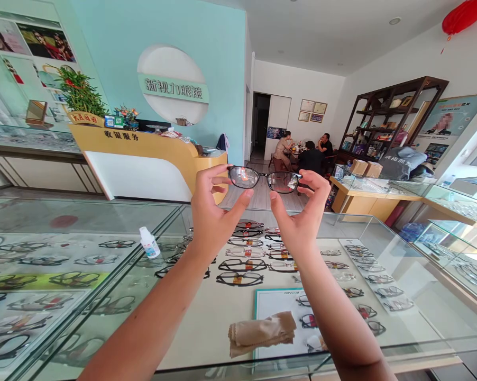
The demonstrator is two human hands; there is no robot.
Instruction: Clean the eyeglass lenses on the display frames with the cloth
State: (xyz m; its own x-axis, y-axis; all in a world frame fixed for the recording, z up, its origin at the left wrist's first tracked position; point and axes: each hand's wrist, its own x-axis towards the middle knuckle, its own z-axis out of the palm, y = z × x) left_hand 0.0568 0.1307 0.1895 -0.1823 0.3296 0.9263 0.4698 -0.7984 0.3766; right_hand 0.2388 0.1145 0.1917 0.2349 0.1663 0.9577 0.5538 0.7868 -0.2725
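A pair of black-framed eyeglasses (265,181) is held up in front of me, level with the far counter. My left hand (217,198) grips its left end, fingers behind the frame and thumb below the lens. At the opposite end my right hand (302,209) pinches the frame near the hinge. Both lenses are see-through. Below, on the glass display case (207,352), lies a folded tan cleaning cloth (262,330) with zigzag edges. A small white spray bottle (149,243) stands on the glass left of my forearm.
Rows of eyeglasses (240,278) sit inside the case under the glass. A yellow and white reception counter (143,164) with a plant stands beyond. Several people sit around a table at the back, near a dark shelf (393,111). More display cases (381,193) line the right.
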